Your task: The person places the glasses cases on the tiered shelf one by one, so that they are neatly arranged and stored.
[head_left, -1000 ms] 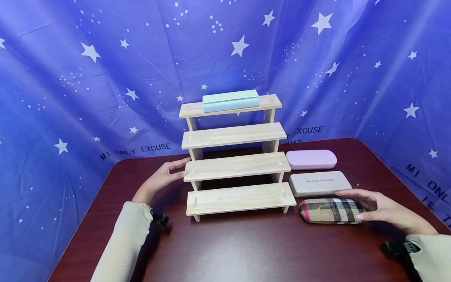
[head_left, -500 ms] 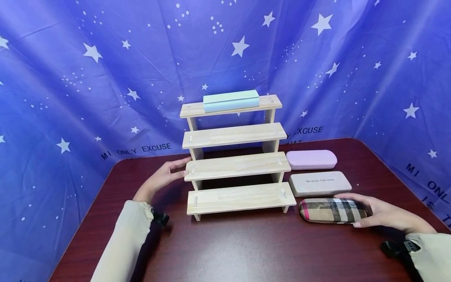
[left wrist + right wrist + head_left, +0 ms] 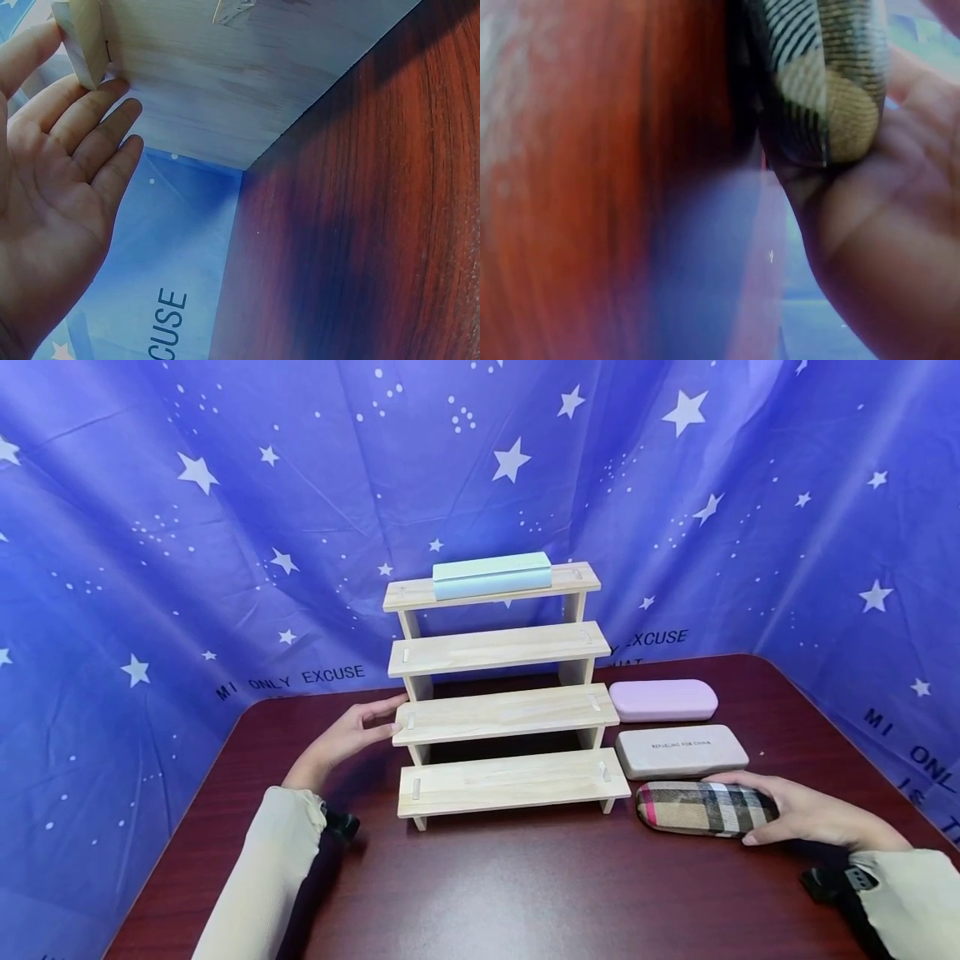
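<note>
A four-tier stepped wooden display shelf (image 3: pixel 510 714) stands on the table in the head view. My left hand (image 3: pixel 345 735) holds its left side at the second tier from the bottom. In the left wrist view the plank end (image 3: pixel 84 45) sits between thumb and fingers. On the right, my right hand (image 3: pixel 810 814) grips the right end of a plaid glasses case (image 3: pixel 705 808), thumb at the front and fingers behind. The right wrist view shows the rounded case end against the palm; most fingers are hidden. The case lies low, close over the table.
Behind the plaid case lie a white glasses case (image 3: pixel 681 752) and a pink glasses case (image 3: pixel 663 700). A light blue folding case (image 3: pixel 492 577) rests on the shelf's top tier. The dark red table (image 3: pixel 510 885) meets a blue star-printed curtain (image 3: pixel 300 510) at the back.
My right hand has moved left and closed around the right end of the plaid glasses case, which has shifted only slightly. The left hand has stayed at the shelf.
</note>
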`<action>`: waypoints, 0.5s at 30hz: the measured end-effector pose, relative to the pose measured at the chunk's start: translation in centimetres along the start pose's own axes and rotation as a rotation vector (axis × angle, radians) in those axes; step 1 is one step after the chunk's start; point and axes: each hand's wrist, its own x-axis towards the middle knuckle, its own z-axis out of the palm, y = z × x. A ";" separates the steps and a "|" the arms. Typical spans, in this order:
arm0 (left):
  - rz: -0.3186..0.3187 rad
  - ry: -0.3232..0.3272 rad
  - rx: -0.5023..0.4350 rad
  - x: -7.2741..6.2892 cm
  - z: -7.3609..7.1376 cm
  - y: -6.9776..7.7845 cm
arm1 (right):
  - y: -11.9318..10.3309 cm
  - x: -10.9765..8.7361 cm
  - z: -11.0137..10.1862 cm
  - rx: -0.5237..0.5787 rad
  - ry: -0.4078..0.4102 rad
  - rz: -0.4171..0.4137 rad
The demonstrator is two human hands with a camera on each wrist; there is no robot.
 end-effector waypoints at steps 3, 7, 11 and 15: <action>-0.004 0.007 0.006 0.0 0.0 0.1 | 0.2 0.0 0.0 -0.037 0.033 -0.029; 0.000 0.016 0.019 0.0 0.0 0.2 | 0.4 0.1 0.0 -0.118 0.101 -0.052; -0.002 0.015 0.026 -0.1 0.0 0.3 | 0.2 0.0 0.0 -0.149 0.142 -0.052; -0.014 0.011 0.024 -0.1 0.0 0.2 | -0.1 -0.1 -0.1 -0.137 0.155 -0.035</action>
